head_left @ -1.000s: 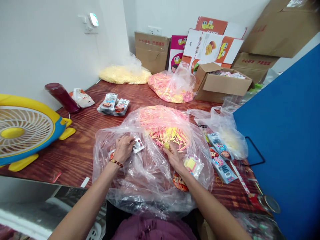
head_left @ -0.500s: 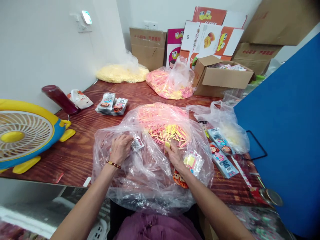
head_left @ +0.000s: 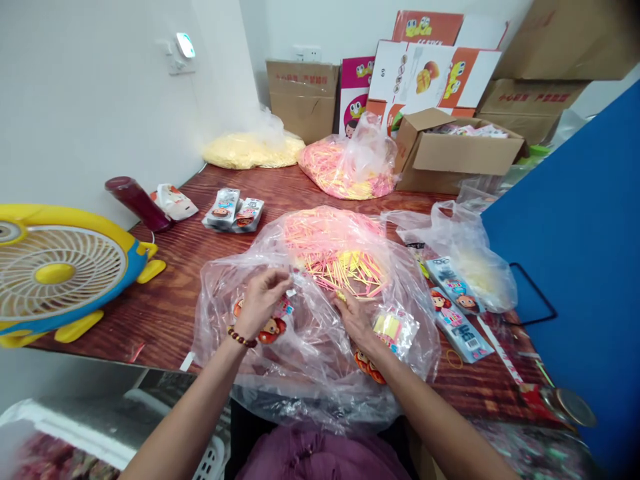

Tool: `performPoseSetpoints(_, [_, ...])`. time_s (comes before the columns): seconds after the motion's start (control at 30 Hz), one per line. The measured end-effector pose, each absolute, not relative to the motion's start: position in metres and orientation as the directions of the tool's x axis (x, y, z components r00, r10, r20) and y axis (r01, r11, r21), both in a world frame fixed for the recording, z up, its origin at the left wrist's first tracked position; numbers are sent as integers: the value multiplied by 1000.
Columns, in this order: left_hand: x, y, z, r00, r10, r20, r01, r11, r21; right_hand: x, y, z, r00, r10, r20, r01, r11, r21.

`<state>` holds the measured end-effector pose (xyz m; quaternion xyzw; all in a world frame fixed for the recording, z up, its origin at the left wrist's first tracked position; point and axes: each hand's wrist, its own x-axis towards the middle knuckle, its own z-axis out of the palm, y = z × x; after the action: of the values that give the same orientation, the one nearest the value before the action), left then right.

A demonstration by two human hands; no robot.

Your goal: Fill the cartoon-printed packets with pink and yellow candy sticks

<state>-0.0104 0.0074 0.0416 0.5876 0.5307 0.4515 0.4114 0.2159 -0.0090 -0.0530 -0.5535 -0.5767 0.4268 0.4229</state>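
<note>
My right hand (head_left: 354,319) is closed on a small bunch of yellow sticks (head_left: 341,295), just below the heap of pink and yellow sticks (head_left: 345,267) inside a large clear plastic bag (head_left: 310,360). My left hand (head_left: 263,300) hovers over the bag's left side, thumb and fingertips slightly apart. A small white speck shows by its fingertips, too small to name. Under the left hand lies a printed pouch (head_left: 273,330) with a red-haired figure, partly covered. Beside my right wrist, a clear-fronted pouch (head_left: 395,330) shows yellow and pink sticks; another printed pouch (head_left: 369,365) is partly under the forearm.
A yellow and blue fan (head_left: 65,273) stands left, near a dark red bottle (head_left: 139,203). Stacked pouches (head_left: 233,212) lie behind the bag; more flat pouches (head_left: 460,327) lie right. Further back are tied bags of sticks (head_left: 345,167) and an open carton (head_left: 460,157).
My left hand has come off the pouch and lifted slightly, and the pouch now lies below it. My right hand stays by the heap with the yellow sticks. The view has shifted slightly left.
</note>
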Motion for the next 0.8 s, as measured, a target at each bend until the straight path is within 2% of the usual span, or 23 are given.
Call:
performPoseSetpoints(0.07, [1,3,41,74,997,0,156,-11,988,218,-4,-38,1,1000,13,215,12,-977])
performPoseSetpoints(0.13, [10,1,40,116,991,-69,117,56,992,222,1,-14,-11,997,75,179,76,-981])
performPoseSetpoints(0.23, [21,-2,42,195,972,-133,124,110,986,225,6,25,-150,964,221,290,256,-922])
performPoseSetpoints(0.3, [27,-2,43,235,962,-140,122,114,986,224,7,43,-293,918,266,411,372,-833])
performPoseSetpoints(0.4, [32,-3,44,260,958,-121,115,94,989,220,7,49,-452,855,256,539,490,-685])
performPoseSetpoints(0.5, [32,-3,44,273,956,-110,169,66,984,219,7,43,-500,831,244,572,529,-627])
performPoseSetpoints(0.6, [31,-5,44,307,942,-139,227,69,972,223,8,43,-508,833,222,555,513,-655])
performPoseSetpoints(0.7, [31,-7,44,349,927,-136,218,61,974,229,10,49,-456,872,176,498,414,-762])
performPoseSetpoints(0.8, [30,-11,41,349,936,-48,218,-31,975,231,9,60,-256,945,202,247,266,-932])
